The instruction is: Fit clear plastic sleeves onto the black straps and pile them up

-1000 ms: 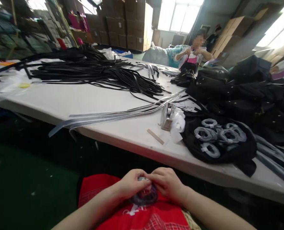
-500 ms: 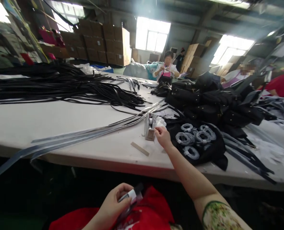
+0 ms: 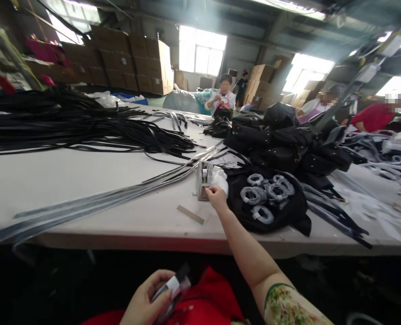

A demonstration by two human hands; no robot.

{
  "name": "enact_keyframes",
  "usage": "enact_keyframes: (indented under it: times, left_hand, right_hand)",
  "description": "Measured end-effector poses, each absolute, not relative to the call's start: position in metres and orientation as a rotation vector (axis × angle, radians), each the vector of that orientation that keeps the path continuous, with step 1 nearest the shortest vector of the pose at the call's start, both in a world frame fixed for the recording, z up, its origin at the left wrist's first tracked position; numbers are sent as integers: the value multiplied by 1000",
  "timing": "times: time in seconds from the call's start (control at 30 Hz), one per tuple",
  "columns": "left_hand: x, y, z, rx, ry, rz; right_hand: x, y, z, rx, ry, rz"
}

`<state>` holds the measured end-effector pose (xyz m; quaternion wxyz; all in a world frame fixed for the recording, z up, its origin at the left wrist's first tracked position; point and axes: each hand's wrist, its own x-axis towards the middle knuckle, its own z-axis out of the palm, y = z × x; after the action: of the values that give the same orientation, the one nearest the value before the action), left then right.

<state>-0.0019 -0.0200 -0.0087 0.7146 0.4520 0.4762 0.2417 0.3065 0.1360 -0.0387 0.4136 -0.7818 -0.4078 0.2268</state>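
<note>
My left hand (image 3: 146, 300) rests low over my lap, closed round a coiled grey strap with a white band (image 3: 173, 289). My right hand (image 3: 216, 197) is stretched out over the white table (image 3: 85, 180), its fingers pinched at the front of a small white tape dispenser (image 3: 203, 179) with white paper bunched beside it. What the pinch holds is too small to make out. Just right of that hand, several coiled grey straps (image 3: 264, 194) lie on a piece of black cloth (image 3: 288, 216).
Long grey strips (image 3: 85, 205) run across the table to its left edge. A heap of black straps (image 3: 68, 126) fills the far left. Black bags (image 3: 288, 140) pile up at the right. A small wooden stick (image 3: 190, 214) lies near the front edge. Other people sit at the far side.
Both hands were together on the coil in my lap. My right hand has reached out to the tape dispenser and closed in on it, while the left keeps the coil.
</note>
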Motion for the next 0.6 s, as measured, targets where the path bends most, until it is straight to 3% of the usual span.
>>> enact_keyframes:
  times: [0.17,0.33,0.47,0.6]
  left_hand:
    - [0,-13,1,934,994,578]
    - [2,-7,4,943,989,656]
    - [3,-2,0,1032,1060,812]
    - [0,1,0,1177,1145,895]
  right_hand:
    - [304,115,-44,-1882,-1032,830]
    - [266,76,-11,-1622,-1159,1000]
    - [216,30,15,-1283,-1299,1446]
    - [182,3,23,-1257,-1225,1752]
